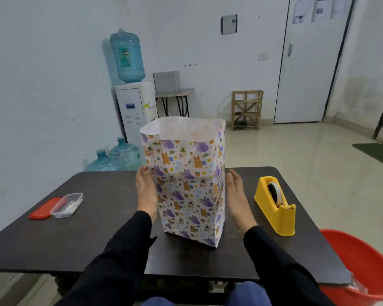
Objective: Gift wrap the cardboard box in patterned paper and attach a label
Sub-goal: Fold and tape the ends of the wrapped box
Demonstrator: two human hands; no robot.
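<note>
Wrapped box (pixel 186 191) upright on table (pixel 93 228), paper top open. Left hand (pixel 146 192), right hand (pixel 238 199) flat, fingers straight, flanking its sides; nothing gripped.

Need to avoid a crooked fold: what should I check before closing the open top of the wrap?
1. Wrapped box upright on the table: ok.
2. Left hand and right hand flanking its sides: ok.
3. Paper top folded shut: not ok, stands open.
4. Tape dispenser loaded, beside right hand: ok.
5. Bottom end sealed: cannot tell, hidden.
6. Label ready: cannot tell; clear container contents unclear.
</note>
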